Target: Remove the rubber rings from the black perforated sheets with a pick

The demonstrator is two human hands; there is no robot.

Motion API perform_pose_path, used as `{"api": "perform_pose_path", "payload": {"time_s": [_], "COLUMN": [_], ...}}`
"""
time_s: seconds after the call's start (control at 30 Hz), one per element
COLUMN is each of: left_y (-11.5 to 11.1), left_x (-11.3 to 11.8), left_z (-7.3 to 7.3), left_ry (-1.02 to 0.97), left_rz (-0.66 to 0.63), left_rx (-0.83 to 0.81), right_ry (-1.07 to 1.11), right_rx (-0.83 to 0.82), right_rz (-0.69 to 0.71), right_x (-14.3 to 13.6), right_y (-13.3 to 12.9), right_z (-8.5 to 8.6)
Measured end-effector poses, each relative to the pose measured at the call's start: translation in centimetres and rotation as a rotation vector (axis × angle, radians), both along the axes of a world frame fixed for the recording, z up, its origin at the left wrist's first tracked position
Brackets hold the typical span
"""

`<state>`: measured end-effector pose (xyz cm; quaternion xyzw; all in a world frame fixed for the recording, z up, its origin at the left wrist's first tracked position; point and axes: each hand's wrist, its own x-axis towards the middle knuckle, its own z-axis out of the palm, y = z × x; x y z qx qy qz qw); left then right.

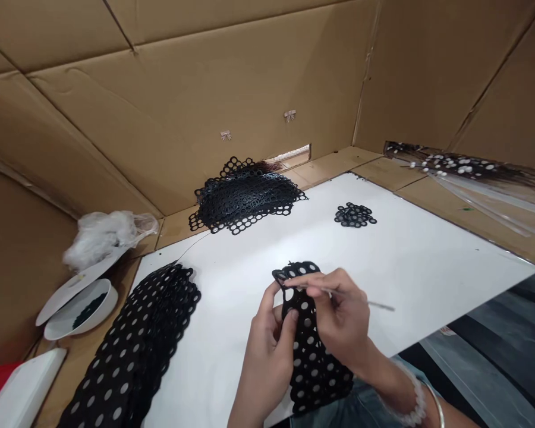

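Near the front of the white board, my left hand (271, 345) pinches the left edge of a black strip of joined rings (310, 339). The strip hangs down over the board's front edge toward my lap. My right hand (343, 312) grips a thin metal rod (381, 306) like a crochet hook or needle. Its tip reaches the strip's upper left corner, close to my left fingertips; the tip's exact shape is too small to make out. A bracelet and a bangle circle my right wrist.
Left lies a long black dotted stack (116, 356); at the back, a heap of black ring mesh (249, 196). Loose black rings (355, 215) sit right of centre. A white bowl (82, 312), a plastic bag (107, 235) and white-tipped twigs (455, 165) flank the white board (232, 285). Cardboard walls enclose it.
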<state>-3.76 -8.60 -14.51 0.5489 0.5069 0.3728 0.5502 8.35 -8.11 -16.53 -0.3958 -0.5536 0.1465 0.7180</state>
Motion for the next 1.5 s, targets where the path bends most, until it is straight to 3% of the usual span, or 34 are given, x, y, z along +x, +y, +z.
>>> {"api": "perform_pose_path", "payload": {"time_s": [0.17,0.37,0.6,0.87,1.0,1.1,1.23,1.33,1.5], "left_y": [0.9,1.3,1.2,0.8,0.8,0.8,0.7,0.8,1.2], "left_x": [-0.7,-1.1,-1.0,-0.8,-0.7,-0.8,-0.8,-1.1,-1.5], "left_z": [0.4,0.4,0.7,0.5,0.5,0.4,0.6,0.7,0.5], "left_ry": [-0.192,-0.422,-0.421,-0.227,-0.121,-0.068,-0.019,0.003,-0.102], "left_rz": [-0.131,-0.084,-0.071,-0.105,-0.134,-0.133,-0.100,-0.157,-0.122], "left_rx": [-0.052,-0.137,-0.134,-0.030,0.001,-0.014,-0.015,-0.056,-0.141], "right_ry": [-0.053,-0.342,-0.406,-0.510,-0.455,-0.280,-0.043,-0.029,-0.101], "right_rx": [0.004,0.102,0.157,0.159,0.135,0.081,0.017,-0.025,-0.035], "right_rz": [0.190,0.042,-0.013,-0.082,-0.005,0.066,-0.041,-0.059,0.076], "right_x": [1.5,1.9,1.5,1.5,1.5,1.6,1.8,1.9,1.6], "right_y": [-0.3,-0.8,-0.2,0.3,0.2,0.1,0.6,0.8,-0.1], "right_z": [1.5,1.2,0.4,-0.5,-0.7,-0.6,0.3,0.9,0.8]}}
